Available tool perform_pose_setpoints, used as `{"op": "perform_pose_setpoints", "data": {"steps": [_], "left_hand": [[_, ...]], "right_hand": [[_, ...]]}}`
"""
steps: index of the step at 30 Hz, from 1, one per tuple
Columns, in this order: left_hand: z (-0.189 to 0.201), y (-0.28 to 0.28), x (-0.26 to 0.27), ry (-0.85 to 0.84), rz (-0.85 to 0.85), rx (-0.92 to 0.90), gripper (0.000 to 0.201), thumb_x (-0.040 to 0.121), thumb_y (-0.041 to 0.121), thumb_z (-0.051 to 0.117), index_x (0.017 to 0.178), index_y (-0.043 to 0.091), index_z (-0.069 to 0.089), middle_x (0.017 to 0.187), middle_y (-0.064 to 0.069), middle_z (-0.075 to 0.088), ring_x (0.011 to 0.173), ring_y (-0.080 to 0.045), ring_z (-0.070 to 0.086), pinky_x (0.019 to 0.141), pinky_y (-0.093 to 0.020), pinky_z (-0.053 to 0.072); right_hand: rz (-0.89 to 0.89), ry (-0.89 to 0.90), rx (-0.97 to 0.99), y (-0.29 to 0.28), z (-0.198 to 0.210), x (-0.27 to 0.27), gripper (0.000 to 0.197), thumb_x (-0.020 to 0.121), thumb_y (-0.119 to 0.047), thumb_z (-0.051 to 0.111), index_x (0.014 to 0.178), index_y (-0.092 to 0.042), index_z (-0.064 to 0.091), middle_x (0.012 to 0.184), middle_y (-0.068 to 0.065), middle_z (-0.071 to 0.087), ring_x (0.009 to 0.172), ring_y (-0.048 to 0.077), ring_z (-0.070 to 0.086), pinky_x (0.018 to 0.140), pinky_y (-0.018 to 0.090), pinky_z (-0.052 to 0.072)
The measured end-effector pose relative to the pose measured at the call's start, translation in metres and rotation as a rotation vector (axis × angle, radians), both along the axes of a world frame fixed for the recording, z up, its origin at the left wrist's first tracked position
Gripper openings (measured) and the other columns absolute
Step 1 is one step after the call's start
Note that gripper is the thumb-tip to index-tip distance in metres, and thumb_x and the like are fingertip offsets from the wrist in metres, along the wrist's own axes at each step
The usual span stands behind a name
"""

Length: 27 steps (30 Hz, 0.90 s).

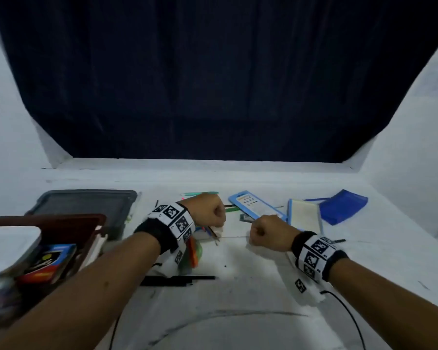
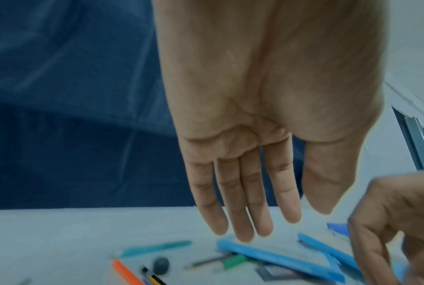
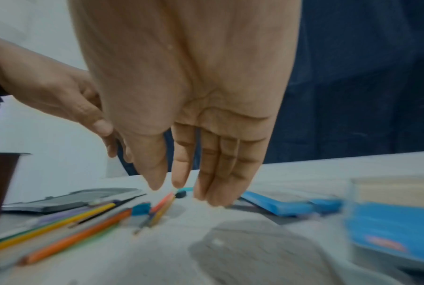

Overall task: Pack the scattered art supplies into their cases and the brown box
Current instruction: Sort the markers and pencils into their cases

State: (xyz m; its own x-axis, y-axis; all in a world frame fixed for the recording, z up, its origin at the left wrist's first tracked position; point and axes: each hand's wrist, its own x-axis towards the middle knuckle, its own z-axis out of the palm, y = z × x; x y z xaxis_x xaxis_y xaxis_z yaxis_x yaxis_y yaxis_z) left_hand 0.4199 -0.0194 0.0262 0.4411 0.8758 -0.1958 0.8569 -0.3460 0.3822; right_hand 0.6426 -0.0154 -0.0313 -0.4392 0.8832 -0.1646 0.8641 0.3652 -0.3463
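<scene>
Over the middle of the white table [image 1: 238,311], left hand [image 1: 210,210] and right hand [image 1: 266,232], close together but not touching, both pointing down. In the left wrist view, left-hand fingers [image 2: 235,202] straight and side by side, thumb alongside, holding nothing, hovering above the clutter. In the right wrist view, right-hand fingers [image 3: 220,169] likewise straight and relaxed, empty, tips just above the table without clearly touching it.

Under and around the left hand, loose pencils [image 1: 213,232], among them an orange pencil [image 3: 76,241] and a yellow pencil [image 3: 52,225] lying flat. Farther back, a teal pen [image 1: 200,193]; near it, a grey eraser [image 2: 161,265].

Right of the hands, a light-blue case [image 1: 258,205] lying flat; beside it on the right, an open case [image 1: 305,214] with a cream inside; further right, a dark blue pouch [image 1: 344,205].

At the near left, the brown box [image 1: 61,223], already holding a white container [image 1: 8,246] and a colourful card box [image 1: 51,261]. Just behind it, a grey lid [image 1: 86,200]. Near the front, a black strip [image 1: 177,280] flat on the table. At the far side, a dark curtain [image 1: 213,72].
</scene>
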Motion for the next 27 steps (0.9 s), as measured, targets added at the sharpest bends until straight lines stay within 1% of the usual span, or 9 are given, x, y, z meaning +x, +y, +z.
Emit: {"op": "perform_pose_setpoints", "data": {"steps": [3, 6, 8, 12, 16, 19, 21, 24, 27], "left_hand": [[-0.033, 0.016, 0.056, 0.089, -0.042, -0.003, 0.032, 0.088, 0.027, 0.065, 0.119, 0.019, 0.066, 0.122, -0.001, 0.061, 0.11, -0.019, 0.057, 0.087, -0.028, 0.047], [-0.058, 0.032, 0.105, 0.145, -0.066, -0.034, 0.049, 0.085, 0.028, 0.072, 0.13, 0.019, 0.057, 0.134, -0.005, 0.051, 0.12, -0.023, 0.05, 0.091, -0.029, 0.043], [-0.07, 0.04, 0.129, 0.224, -0.066, -0.067, 0.059, 0.08, 0.031, 0.078, 0.132, 0.017, 0.054, 0.133, -0.005, 0.051, 0.12, -0.024, 0.049, 0.091, -0.03, 0.043], [-0.083, 0.046, 0.154, 0.368, -0.075, -0.05, 0.048, 0.07, 0.039, 0.084, 0.098, 0.015, 0.053, 0.112, -0.007, 0.055, 0.098, -0.022, 0.053, 0.086, -0.035, 0.05], [-0.084, 0.047, 0.156, 0.342, -0.039, -0.04, 0.065, 0.072, 0.036, 0.083, 0.126, 0.011, 0.056, 0.128, -0.007, 0.053, 0.116, -0.024, 0.05, 0.098, -0.038, 0.046], [-0.085, 0.045, 0.158, 0.337, -0.02, -0.028, 0.068, 0.074, 0.035, 0.082, 0.131, 0.013, 0.053, 0.133, -0.007, 0.051, 0.121, -0.024, 0.047, 0.099, -0.033, 0.042], [-0.088, 0.044, 0.159, 0.337, 0.0, -0.028, 0.068, 0.075, 0.032, 0.081, 0.133, 0.014, 0.049, 0.136, -0.007, 0.047, 0.124, -0.023, 0.044, 0.1, -0.032, 0.039], [-0.094, 0.04, 0.159, 0.321, 0.035, -0.018, 0.068, 0.076, 0.028, 0.08, 0.135, 0.017, 0.046, 0.14, -0.006, 0.044, 0.127, -0.022, 0.042, 0.1, -0.031, 0.037], [-0.098, 0.035, 0.159, 0.297, 0.068, 0.001, 0.065, 0.078, 0.023, 0.079, 0.134, 0.018, 0.048, 0.139, -0.006, 0.046, 0.127, -0.022, 0.043, 0.1, -0.032, 0.038]], "right_hand": [[-0.105, -0.038, 0.054, 0.011, -0.019, 0.048, 0.012, 0.087, -0.018, 0.059, 0.094, -0.011, 0.065, 0.1, 0.009, 0.063, 0.094, 0.026, 0.059, 0.074, 0.03, 0.043], [-0.237, -0.088, 0.08, 0.026, -0.03, 0.096, 0.032, 0.086, -0.019, 0.061, 0.118, -0.015, 0.06, 0.117, 0.008, 0.054, 0.111, 0.028, 0.051, 0.089, 0.036, 0.048], [-0.264, -0.148, 0.084, 0.034, -0.032, 0.125, 0.039, 0.089, -0.016, 0.057, 0.128, -0.013, 0.055, 0.123, 0.011, 0.051, 0.116, 0.03, 0.049, 0.093, 0.037, 0.047], [-0.215, -0.178, 0.028, 0.046, -0.034, 0.17, 0.041, 0.09, -0.011, 0.054, 0.13, -0.005, 0.055, 0.129, 0.011, 0.055, 0.119, 0.029, 0.052, 0.096, 0.033, 0.045], [-0.152, -0.119, 0.022, 0.047, -0.032, 0.178, 0.033, 0.088, -0.023, 0.059, 0.11, 0.0, 0.064, 0.111, 0.011, 0.064, 0.105, 0.027, 0.058, 0.089, 0.04, 0.048], [-0.087, -0.031, 0.039, 0.043, -0.037, 0.178, 0.032, 0.086, -0.026, 0.066, 0.112, -0.007, 0.066, 0.106, 0.003, 0.064, 0.096, 0.02, 0.059, 0.084, 0.032, 0.049], [-0.07, -0.002, 0.05, 0.041, -0.041, 0.179, 0.026, 0.085, -0.02, 0.067, 0.108, -0.008, 0.069, 0.101, 0.002, 0.065, 0.09, 0.017, 0.058, 0.076, 0.028, 0.047], [-0.127, 0.139, 0.115, 0.033, -0.039, 0.178, 0.01, 0.082, -0.005, 0.06, 0.081, -0.008, 0.069, 0.081, -0.002, 0.064, 0.075, 0.014, 0.058, 0.066, 0.029, 0.046], [-0.254, 0.351, 0.202, 0.013, -0.027, 0.176, 0.021, 0.079, 0.0, 0.059, 0.069, -0.018, 0.064, 0.063, -0.009, 0.059, 0.06, 0.002, 0.052, 0.055, 0.015, 0.039]]}}
